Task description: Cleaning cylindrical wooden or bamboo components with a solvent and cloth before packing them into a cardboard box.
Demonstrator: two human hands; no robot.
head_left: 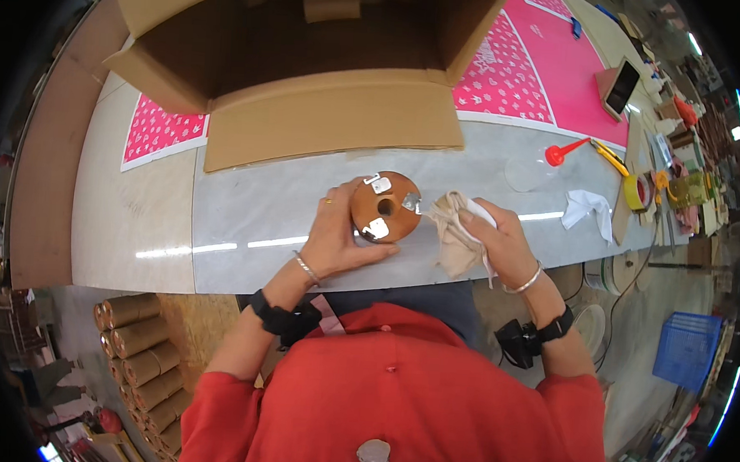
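My left hand [333,233] grips a round brown roll [398,222] from its left side, the thumb along the near edge and the other fingers partly hidden behind it. The roll's end faces up, with a dark hole in its middle and several white and silvery patches around it. Just right of the roll, my right hand [503,242] is closed on a crumpled beige and white cloth [458,251]. A corner of the cloth reaches close to the roll's right edge; I cannot tell whether they touch.
Beyond my hands stands an open cardboard box [334,124], its flap toward me. To the right lie a clear bottle with a red nozzle [555,155], a yellow cutter [610,157], a white cloth [588,213] and a tape roll [636,193]. Stacked brown rolls [142,340] sit below left.
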